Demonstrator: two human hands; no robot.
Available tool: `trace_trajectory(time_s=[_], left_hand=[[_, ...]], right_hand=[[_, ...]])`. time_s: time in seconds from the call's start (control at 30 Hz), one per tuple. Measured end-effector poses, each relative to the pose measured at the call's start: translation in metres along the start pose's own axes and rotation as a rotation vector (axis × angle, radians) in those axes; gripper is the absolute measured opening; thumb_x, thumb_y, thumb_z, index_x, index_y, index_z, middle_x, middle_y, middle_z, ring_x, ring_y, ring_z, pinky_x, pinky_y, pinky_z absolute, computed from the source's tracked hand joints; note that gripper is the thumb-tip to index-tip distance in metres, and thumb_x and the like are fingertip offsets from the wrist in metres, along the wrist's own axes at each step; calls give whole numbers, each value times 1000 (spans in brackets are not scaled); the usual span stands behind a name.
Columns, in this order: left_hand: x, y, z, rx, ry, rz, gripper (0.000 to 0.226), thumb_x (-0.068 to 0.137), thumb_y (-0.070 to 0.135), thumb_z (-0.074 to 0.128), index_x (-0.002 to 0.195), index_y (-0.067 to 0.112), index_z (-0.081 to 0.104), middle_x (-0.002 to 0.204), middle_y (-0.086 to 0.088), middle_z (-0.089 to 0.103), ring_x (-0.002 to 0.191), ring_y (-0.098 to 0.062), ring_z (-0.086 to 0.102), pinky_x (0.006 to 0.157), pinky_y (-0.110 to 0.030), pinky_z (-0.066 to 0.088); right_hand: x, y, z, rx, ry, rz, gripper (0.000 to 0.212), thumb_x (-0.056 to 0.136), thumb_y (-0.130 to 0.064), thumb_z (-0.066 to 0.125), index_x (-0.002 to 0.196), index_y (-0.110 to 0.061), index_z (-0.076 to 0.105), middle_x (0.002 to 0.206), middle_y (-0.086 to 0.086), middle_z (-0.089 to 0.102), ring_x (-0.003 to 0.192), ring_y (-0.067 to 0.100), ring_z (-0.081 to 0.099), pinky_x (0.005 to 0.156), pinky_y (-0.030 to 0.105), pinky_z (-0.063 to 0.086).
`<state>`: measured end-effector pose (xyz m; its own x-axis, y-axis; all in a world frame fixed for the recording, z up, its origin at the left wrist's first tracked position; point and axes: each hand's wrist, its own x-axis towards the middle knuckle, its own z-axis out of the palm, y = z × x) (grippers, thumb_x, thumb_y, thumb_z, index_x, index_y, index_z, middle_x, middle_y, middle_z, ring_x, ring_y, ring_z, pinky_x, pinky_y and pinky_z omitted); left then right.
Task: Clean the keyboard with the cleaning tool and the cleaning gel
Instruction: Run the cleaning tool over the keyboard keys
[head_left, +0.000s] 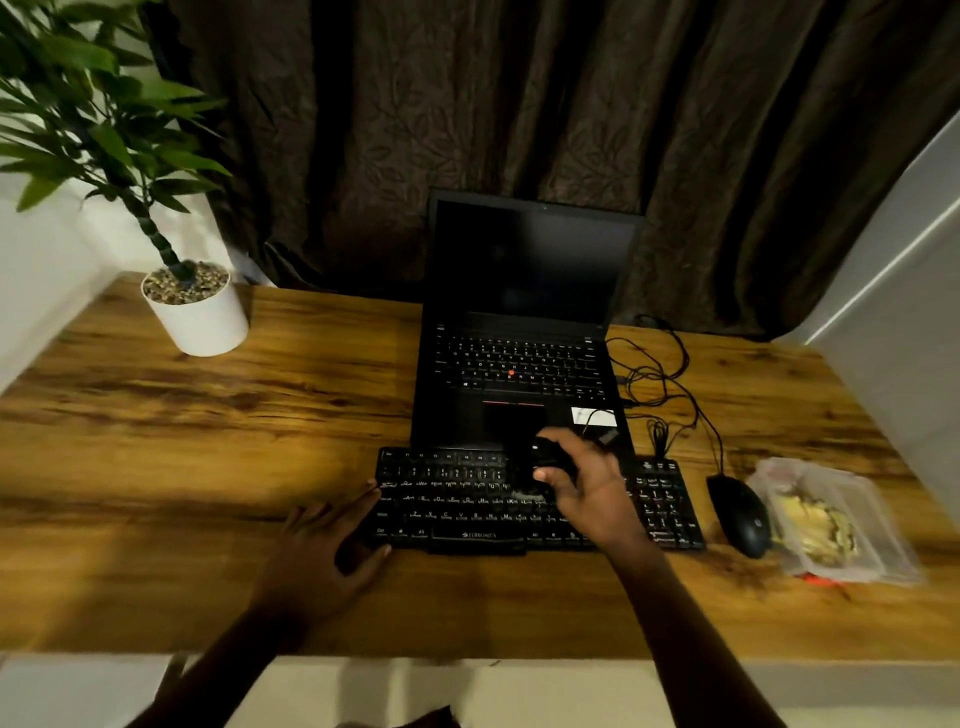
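**Evidently only the first half is under way**

The wooden desk (208, 441) carries an open laptop (519, 270) with a dark screen. Right against its front edge lies the black keyboard (452, 499) that is to be cleaned. At the right end of the desk, just past a mouse (740, 514), lies a clear packet (878, 525) with the yellow cleaning gel (810, 525) inside. Neither hand is near it, so I judge the gel stage not yet begun.

The left hand (317, 551) lies flat, fingers straight and spread, touching the keyboard's left end (steadying it, I'd guess) and holding nothing. The right hand (592, 493) hovers over the middle of the keyboard, fingers and thumb curled round a small dark cleaning tool (545, 457) aimed at the upper key rows. A pale patch beneath it is too blurred to call dust or bristles.

By my reading the tool work is in progress. How clean any key is cannot be told from here. The gel pass over the whole keyboard is left.
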<state>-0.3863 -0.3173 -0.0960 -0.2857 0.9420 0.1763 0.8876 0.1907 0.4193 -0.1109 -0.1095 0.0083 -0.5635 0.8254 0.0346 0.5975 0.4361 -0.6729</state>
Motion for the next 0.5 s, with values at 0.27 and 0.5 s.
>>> trace_trajectory(time_s=[0.27,0.5], left_hand=[[0,-3,2,-28,-9,3,73,87,74,41,150,40,32,154,21,31,130,-16,47,109,-41,32],[1,-7,6,1,-5,15,74,87,76,39,150,38,34,154,17,35,131,-18,48,107,-45,37]], right_hand=[[-7,21,-23,-19,69,43,40,91,-11,65,125,-31,56,100,5,65,67,-5,56,50,7,45],[-1,3,10,-3,76,-1,43,92,-19,64,123,-46,51,105,-2,60,92,9,61,69,22,59]])
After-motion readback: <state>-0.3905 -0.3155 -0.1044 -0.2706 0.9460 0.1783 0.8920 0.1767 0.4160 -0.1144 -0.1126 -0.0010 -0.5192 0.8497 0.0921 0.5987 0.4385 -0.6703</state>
